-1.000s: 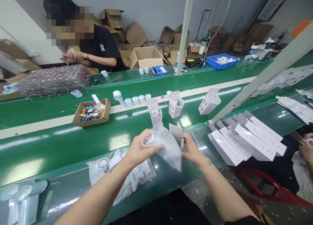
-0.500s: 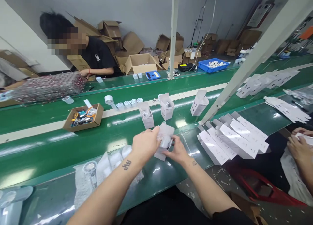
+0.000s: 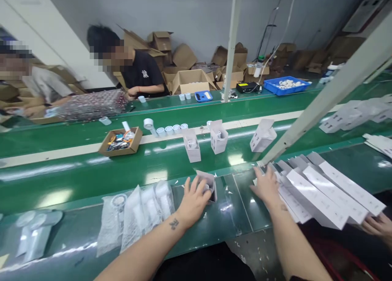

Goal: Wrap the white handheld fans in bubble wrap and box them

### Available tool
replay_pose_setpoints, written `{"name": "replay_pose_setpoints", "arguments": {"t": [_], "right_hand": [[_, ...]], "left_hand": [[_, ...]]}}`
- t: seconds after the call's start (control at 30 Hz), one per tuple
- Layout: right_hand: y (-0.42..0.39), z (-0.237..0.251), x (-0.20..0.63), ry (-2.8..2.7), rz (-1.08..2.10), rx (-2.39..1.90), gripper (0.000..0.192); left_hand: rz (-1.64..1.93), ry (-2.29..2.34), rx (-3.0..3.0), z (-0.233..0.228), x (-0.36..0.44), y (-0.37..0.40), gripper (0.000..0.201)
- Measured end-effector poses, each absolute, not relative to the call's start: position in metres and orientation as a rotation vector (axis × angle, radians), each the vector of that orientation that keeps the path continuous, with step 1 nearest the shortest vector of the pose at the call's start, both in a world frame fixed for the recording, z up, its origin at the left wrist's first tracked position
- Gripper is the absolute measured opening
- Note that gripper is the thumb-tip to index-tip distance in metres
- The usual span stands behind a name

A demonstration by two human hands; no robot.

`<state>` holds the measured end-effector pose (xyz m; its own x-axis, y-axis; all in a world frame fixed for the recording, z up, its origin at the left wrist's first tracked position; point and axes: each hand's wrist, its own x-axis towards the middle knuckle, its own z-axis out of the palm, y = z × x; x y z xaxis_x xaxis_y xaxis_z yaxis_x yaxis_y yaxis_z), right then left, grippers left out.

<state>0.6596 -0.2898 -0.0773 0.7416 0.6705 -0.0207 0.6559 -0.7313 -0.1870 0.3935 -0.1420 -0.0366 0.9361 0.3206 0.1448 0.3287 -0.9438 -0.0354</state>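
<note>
My left hand (image 3: 194, 199) has its fingers spread over the near side of a white box (image 3: 212, 191) with its flap up. Something pale sits inside that box, mostly hidden by my fingers. My right hand (image 3: 266, 185), fingers apart and slightly blurred, is at the left end of a row of white boxes (image 3: 326, 189) lying slanted. Whether it touches them I cannot tell. To the left of my left hand lie several white handheld devices in bubble bags (image 3: 136, 211). Further left are unwrapped pale devices (image 3: 38, 232).
Beyond my hands, open boxes (image 3: 192, 148) stand on the green belt (image 3: 162, 162), near round white parts (image 3: 169, 130) and a carton of small items (image 3: 121, 142). A slanted white post (image 3: 294, 136) rises on the right. Two co-workers (image 3: 143, 75) sit opposite; another person's hand (image 3: 378, 224) shows at right.
The bagged item both hands were handling at the box is now down inside it. My right hand has left the box and moved right to the slanted boxes. The view has turned left.
</note>
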Motion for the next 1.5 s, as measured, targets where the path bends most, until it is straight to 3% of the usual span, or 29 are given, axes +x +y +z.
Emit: {"name": "replay_pose_setpoints", "arguments": {"t": [0.07, 0.17, 0.37, 0.57, 0.8, 0.9, 1.03, 1.17, 1.27, 1.37, 1.5], "right_hand": [[-0.296, -0.089, 0.677, -1.092, 0.140, -2.899, 0.053], [-0.297, -0.100, 0.678, -1.203, 0.165, -2.884, 0.039], [-0.290, -0.075, 0.650, -1.313, 0.207, -2.761, 0.040], [-0.251, -0.029, 0.584, -1.336, 0.192, -2.169, 0.046], [-0.202, -0.071, 0.503, -1.298, 0.276, -1.813, 0.044], [-0.204, -0.087, 0.491, -1.338, 0.297, -1.819, 0.042], [-0.213, -0.091, 0.489, -1.332, 0.276, -1.859, 0.045], [-0.217, -0.091, 0.485, -1.314, 0.218, -1.879, 0.049], [-0.214, -0.090, 0.477, -1.291, 0.185, -1.859, 0.058], [-0.205, -0.085, 0.466, -1.333, 0.155, -1.829, 0.059], [-0.191, -0.076, 0.457, -1.400, 0.156, -1.749, 0.059]], "left_hand": [[-0.193, -0.447, -3.073, -0.047, 0.397, -0.137, 0.017], [-0.155, -0.308, -3.134, -0.046, 0.394, -0.127, 0.023], [-0.193, -0.398, -3.187, -0.022, 0.362, -0.085, 0.020], [-0.245, -0.724, -3.003, -0.002, 0.346, 0.001, 0.019], [-0.136, -0.653, -2.939, -0.017, 0.355, 0.088, 0.026], [-0.023, -0.413, -3.044, -0.024, 0.341, 0.064, 0.028], [0.558, 0.335, -3.211, -0.055, 0.318, -0.014, 0.024], [0.663, 0.549, -3.198, -0.077, 0.311, -0.050, 0.035], [0.472, 0.516, -3.312, -0.056, 0.304, -0.032, 0.047], [0.004, 0.142, -3.549, -0.014, 0.285, -0.008, 0.040], [-1.463, -1.155, -3.602, 0.023, 0.277, -0.013, 0.039]]}}
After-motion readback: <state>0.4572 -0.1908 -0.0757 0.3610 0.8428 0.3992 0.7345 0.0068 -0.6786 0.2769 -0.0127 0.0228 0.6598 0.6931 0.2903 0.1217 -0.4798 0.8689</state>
